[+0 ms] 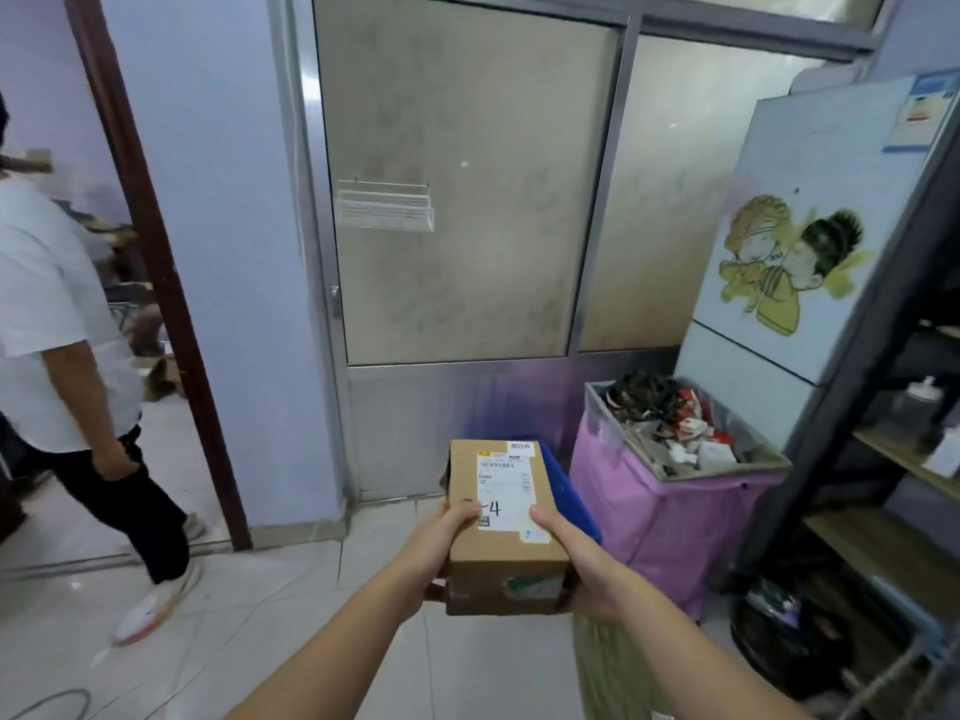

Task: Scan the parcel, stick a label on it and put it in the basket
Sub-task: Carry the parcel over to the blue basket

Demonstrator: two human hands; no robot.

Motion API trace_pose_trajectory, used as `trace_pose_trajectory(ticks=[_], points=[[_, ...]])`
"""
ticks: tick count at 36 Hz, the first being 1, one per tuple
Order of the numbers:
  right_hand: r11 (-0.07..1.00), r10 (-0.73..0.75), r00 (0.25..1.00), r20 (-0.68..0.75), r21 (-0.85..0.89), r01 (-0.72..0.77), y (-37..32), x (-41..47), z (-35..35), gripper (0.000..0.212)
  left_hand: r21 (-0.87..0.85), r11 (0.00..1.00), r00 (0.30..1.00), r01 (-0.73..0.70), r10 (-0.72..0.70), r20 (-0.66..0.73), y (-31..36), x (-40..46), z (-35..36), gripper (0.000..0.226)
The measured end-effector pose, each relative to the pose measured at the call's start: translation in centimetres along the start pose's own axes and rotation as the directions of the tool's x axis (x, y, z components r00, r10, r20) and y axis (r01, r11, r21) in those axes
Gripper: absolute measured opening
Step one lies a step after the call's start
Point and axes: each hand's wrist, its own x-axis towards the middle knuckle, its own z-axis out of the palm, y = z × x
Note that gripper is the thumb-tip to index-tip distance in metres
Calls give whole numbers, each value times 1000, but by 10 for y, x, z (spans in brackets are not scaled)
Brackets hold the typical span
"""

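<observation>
I hold a brown cardboard parcel (498, 563) out in front of me, lengthwise, above the tiled floor. A white shipping label (505, 485) with a barcode and a handwritten "4" is stuck on its top face. My left hand (434, 548) grips the parcel's left side, thumb on top near the label. My right hand (582, 563) grips the right side, thumb on the label's lower corner. Just behind the parcel, a blue basket (569, 496) sits on the floor, mostly hidden by the box.
A pink bin (670, 517) full of rubbish stands to the right, next to a fridge (810, 241) and a dark shelf rack (883, 356). A frosted glass door (462, 200) faces me. A person in a white shirt (57, 324) walks at the left doorway.
</observation>
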Motion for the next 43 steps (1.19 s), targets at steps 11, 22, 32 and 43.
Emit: trace_pose_trajectory(ticks=[11, 22, 32, 43], points=[[998, 32, 999, 40, -48, -30, -71, 123, -38, 77, -14, 1000, 1000, 14, -13, 26, 49, 135, 0, 47], [998, 36, 999, 27, -50, -35, -145, 264, -35, 83, 8, 1000, 994, 22, -22, 105, 100, 285, -48, 59], [999, 42, 999, 10, 20, -42, -200, 358, -33, 75, 55, 997, 977, 56, -66, 203, 142, 405, -78, 68], [996, 74, 994, -77, 46, -71, -235, 444, -88, 78, 46, 998, 951, 53, -64, 303, 169, 524, -47, 58]])
